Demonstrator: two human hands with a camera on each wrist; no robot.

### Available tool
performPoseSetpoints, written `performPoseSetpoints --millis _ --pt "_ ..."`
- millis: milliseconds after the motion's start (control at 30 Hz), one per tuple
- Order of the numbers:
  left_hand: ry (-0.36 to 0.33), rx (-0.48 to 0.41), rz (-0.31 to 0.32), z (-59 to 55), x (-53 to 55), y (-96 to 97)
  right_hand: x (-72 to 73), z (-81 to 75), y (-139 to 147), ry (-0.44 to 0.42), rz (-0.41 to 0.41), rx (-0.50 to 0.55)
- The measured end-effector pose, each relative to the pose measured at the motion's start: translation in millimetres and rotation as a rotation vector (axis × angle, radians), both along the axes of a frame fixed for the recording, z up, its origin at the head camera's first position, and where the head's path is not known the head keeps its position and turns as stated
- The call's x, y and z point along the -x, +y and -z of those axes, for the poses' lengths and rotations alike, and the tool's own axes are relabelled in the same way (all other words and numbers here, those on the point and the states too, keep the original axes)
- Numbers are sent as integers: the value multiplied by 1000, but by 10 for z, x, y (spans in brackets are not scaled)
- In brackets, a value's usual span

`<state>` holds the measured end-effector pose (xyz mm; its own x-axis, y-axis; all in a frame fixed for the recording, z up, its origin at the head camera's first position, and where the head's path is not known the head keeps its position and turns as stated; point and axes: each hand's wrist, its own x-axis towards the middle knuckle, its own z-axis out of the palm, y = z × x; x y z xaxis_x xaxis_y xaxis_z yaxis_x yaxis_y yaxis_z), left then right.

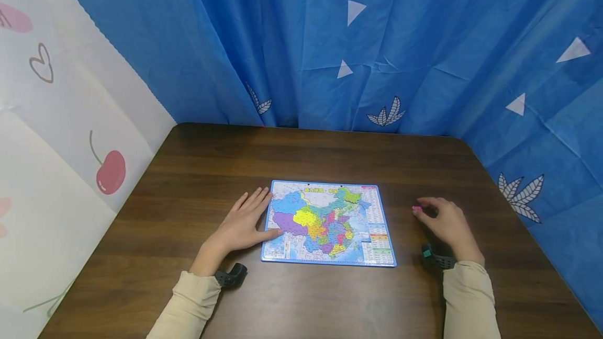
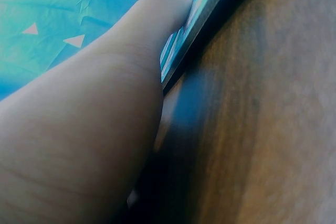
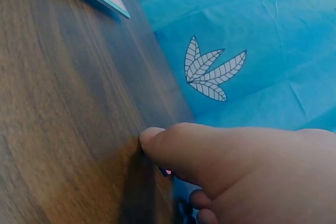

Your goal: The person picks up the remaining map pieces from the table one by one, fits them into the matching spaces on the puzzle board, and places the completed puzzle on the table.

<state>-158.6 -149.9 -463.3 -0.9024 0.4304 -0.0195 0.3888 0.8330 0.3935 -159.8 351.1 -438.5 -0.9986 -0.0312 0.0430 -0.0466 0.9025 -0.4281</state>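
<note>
A map jigsaw puzzle [image 1: 308, 217] in a blue-edged board lies flat on the table, its provinces in many colours. My left hand [image 1: 242, 224] rests at the board's left edge, fingers stretched out and thumb over the border. In the left wrist view the thumb [image 2: 176, 9] overlaps the board's edge [image 2: 202, 27]. Right of the board, my right hand [image 1: 446, 221] pinches a small pink puzzle piece [image 1: 416, 208] between thumb and index finger, low over the table. Only a sliver of the pink piece [image 3: 168, 172] shows below the thumb in the right wrist view; the fingers hide most of it.
The brown wooden table [image 1: 226, 156] has rounded far corners. A blue curtain [image 1: 301, 67] hangs behind it and along the right; a white printed cloth [image 1: 70, 119] hangs on the left. Each wrist wears a black band [image 1: 231, 276].
</note>
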Motion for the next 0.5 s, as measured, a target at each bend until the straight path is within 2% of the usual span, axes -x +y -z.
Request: performPoseSetpoints --millis 500 --pt "2 -5 5 -5 -1 -3 2 2 -40 27 0 -1"
